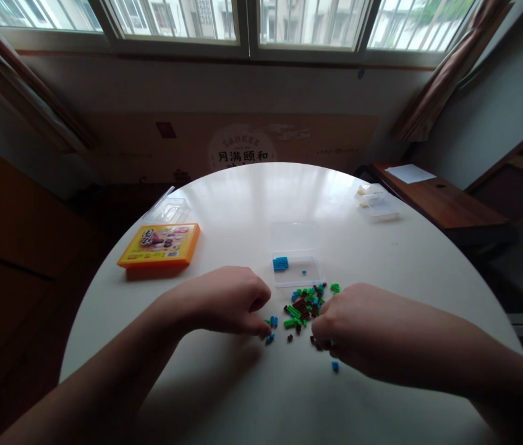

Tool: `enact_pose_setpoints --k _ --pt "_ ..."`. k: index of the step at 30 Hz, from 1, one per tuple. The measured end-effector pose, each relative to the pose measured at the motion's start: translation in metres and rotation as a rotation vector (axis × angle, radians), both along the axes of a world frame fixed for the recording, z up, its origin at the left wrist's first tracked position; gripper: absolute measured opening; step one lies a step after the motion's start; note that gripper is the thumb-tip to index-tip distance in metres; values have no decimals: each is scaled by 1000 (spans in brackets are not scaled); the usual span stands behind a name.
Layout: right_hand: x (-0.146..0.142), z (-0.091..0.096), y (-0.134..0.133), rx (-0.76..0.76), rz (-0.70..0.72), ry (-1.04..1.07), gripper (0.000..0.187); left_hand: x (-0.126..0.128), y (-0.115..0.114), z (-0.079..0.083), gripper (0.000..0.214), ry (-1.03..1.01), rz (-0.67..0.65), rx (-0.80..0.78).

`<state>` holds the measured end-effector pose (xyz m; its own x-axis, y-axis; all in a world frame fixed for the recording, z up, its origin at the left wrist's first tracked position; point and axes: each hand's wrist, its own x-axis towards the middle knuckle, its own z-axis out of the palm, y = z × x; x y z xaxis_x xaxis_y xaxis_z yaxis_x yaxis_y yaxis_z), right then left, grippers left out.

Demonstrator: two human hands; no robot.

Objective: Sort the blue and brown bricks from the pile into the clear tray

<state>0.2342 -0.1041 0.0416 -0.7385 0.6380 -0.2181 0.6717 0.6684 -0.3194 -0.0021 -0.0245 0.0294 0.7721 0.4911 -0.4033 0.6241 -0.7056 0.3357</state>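
Note:
Over the white round table (224, 210), my left hand (233, 303) is at the left of a loose pile of small toy building bricks (305, 306) in green, brown and blue. Its thumb and forefinger are bent with a gap between them, the thumb beside a few blue bricks (274, 321). The other fingers are hidden. My right hand (349, 321) is at the pile's right side, fingers closed and pointing down; whatever they hold is hidden. A single blue brick (335, 366) lies below it.
Behind the pile stands an open clear plastic box (296, 284) with a blue brick block (280, 264) inside. An orange-yellow game box (159, 244) and clear plastic lid (169, 211) are at left. Another clear container (379, 204) sits back right. A wooden desk (447, 201) stands beyond.

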Motion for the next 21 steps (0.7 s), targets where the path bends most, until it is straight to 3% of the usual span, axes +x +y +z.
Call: enact_pose_setpoints --k 9,18,21 --pt "8 7 12 64 -86 -97 19 3 -2 1 32 2 -18 24" --pt "24 25 16 176 -273 -202 17 2 -2 -1 33 16 -34 21" --pt "28 31 14 208 -277 -170 15 4 -4 -2 29 20 -60 29"
